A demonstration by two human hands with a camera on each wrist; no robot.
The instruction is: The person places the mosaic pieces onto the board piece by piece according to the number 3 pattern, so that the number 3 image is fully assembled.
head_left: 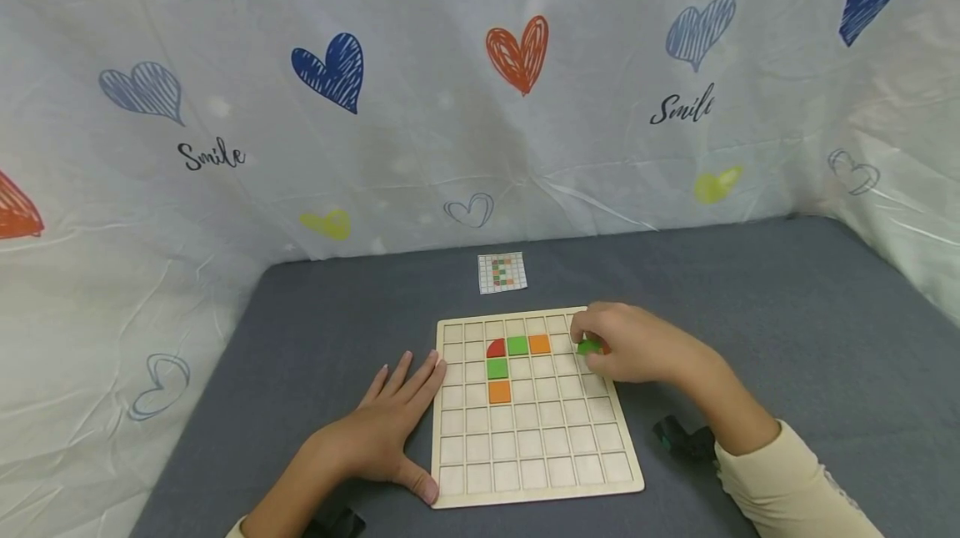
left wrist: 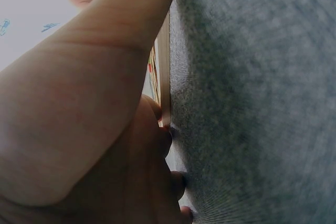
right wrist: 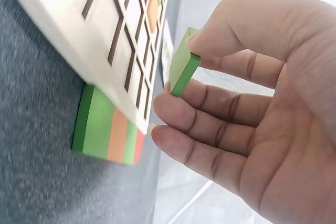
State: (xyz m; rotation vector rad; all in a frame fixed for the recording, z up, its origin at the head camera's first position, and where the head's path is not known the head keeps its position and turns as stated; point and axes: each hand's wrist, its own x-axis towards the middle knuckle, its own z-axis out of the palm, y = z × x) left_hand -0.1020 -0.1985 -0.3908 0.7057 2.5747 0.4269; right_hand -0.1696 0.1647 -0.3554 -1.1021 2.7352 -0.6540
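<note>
A light wooden grid board (head_left: 536, 446) lies on the table. In its upper left cells sit a red rounded piece (head_left: 496, 348), a green tile (head_left: 517, 345), an orange tile (head_left: 539, 344), a second green tile (head_left: 497, 369) and a second orange tile (head_left: 499, 392). Over the board's upper right part, my right hand (head_left: 637, 344) pinches a green square tile (right wrist: 185, 64) between thumb and fingers. My left hand (head_left: 382, 429) lies spread along the board's left edge, thumb at the lower left corner and fingertips touching the side.
Beyond the board lies a small printed card (head_left: 502, 273) with a coloured grid pattern. Beside the board's edge, green, orange and red pieces (right wrist: 100, 124) stand in a row in the right wrist view. A white curtain (head_left: 420, 146) with hearts hangs behind the grey tabletop (head_left: 360, 304).
</note>
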